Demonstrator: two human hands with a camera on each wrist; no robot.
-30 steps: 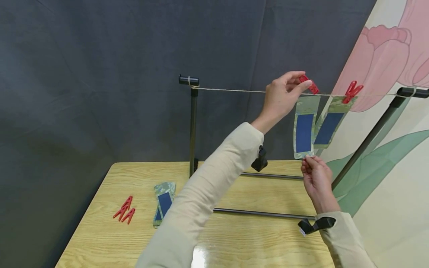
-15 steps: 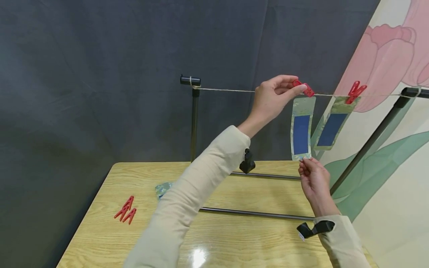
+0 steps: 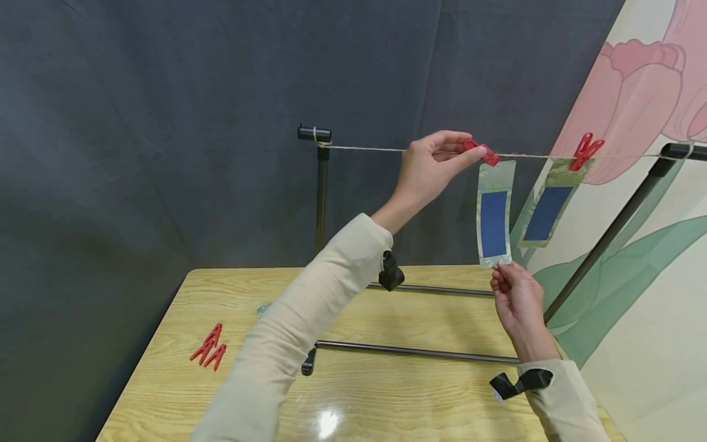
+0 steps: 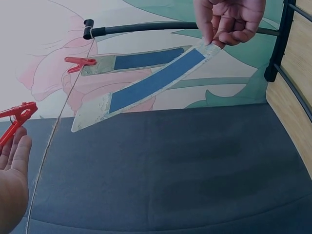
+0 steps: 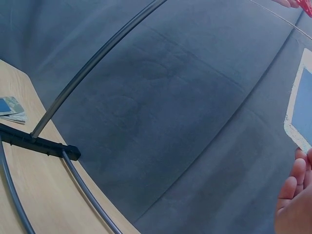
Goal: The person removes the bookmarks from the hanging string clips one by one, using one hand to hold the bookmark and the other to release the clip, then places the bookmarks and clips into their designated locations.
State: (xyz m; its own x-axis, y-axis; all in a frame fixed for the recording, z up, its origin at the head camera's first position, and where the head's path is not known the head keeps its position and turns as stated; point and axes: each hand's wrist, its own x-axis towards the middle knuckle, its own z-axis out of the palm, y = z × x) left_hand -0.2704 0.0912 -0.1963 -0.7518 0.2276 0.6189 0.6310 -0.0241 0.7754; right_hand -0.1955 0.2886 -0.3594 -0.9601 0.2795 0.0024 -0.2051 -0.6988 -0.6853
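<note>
My left hand (image 3: 428, 162) pinches a red clothespin (image 3: 488, 155) at the string (image 3: 375, 148). Just below that clothespin is the top end of a green patterned bookmark (image 3: 493, 221) with a dark blue panel. Its bottom edge is pinched between the thumb and fingers of my right hand (image 3: 518, 301). In the left wrist view the clothespin (image 4: 22, 114) is apart from the bookmark (image 4: 151, 87), whose free end reaches past the string. A second bookmark (image 3: 548, 212) hangs to the right under another red clothespin (image 3: 585, 151) clipped on the string.
The string runs between black posts of a rack (image 3: 322, 196), whose lower bars (image 3: 420, 351) cross the wooden table (image 3: 386, 399). Several red clothespins (image 3: 210, 345) lie at the left. More bookmarks (image 5: 12, 109) lie on the table, mostly hidden by my left sleeve in the head view.
My left hand has moved left along the string with its clothespin. My right hand has shifted slightly left and down with the bookmark, farther from the hanging one.
</note>
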